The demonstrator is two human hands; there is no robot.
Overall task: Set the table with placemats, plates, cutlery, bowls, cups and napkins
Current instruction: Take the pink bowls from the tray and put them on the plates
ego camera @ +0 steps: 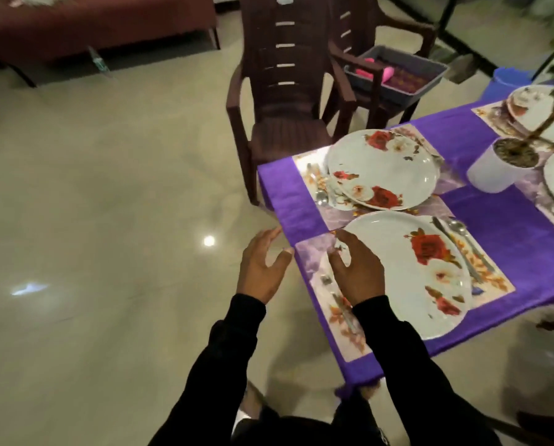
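Fingers spread and empty on both: left hand off the table edge, right hand over near placemat, beside plate, probably squaring cutlery alongside.

A satiny purple cloth covers the counter. The round white floral plates look glossy and smooth, like glazed ceramic. Slim silver cutlery shines like metal. The dark brown moulded chairs look plastic; the pale tiled floor is polished, reflective.
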